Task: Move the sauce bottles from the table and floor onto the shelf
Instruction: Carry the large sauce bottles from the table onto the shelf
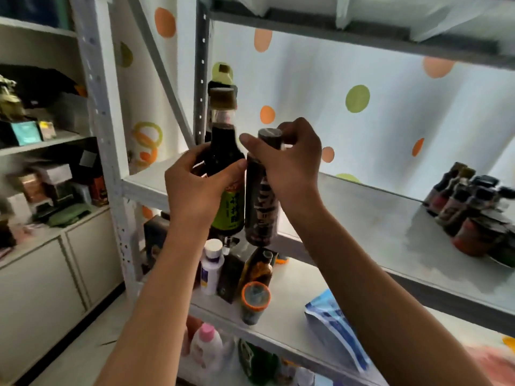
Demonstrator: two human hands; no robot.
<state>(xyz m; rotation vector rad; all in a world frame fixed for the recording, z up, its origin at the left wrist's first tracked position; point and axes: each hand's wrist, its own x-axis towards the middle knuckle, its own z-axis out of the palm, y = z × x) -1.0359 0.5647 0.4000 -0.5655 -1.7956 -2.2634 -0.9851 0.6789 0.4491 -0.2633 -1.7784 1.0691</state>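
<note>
Open room: the grey metal shelf board (362,218) lies bare from its left front corner across its middle, with tall clearance under the upper grey shelf board (362,37).
Right end: a cluster of dark sauce bottles and red-lidded jars (473,215) fills that part of the board.
Left edge: a perforated grey upright post (201,79) and a slanting brace (164,79) bound the opening.
In front: the hands (195,185) hold a green-labelled dark sauce bottle (225,174) and a black-wrapped bottle (262,196), touching, just before the front edge.
Shelf below: a white bottle (212,266), an amber bottle (257,270), an orange-rimmed jar (255,300) and a blue-and-white pouch (337,330) crowd it.
</note>
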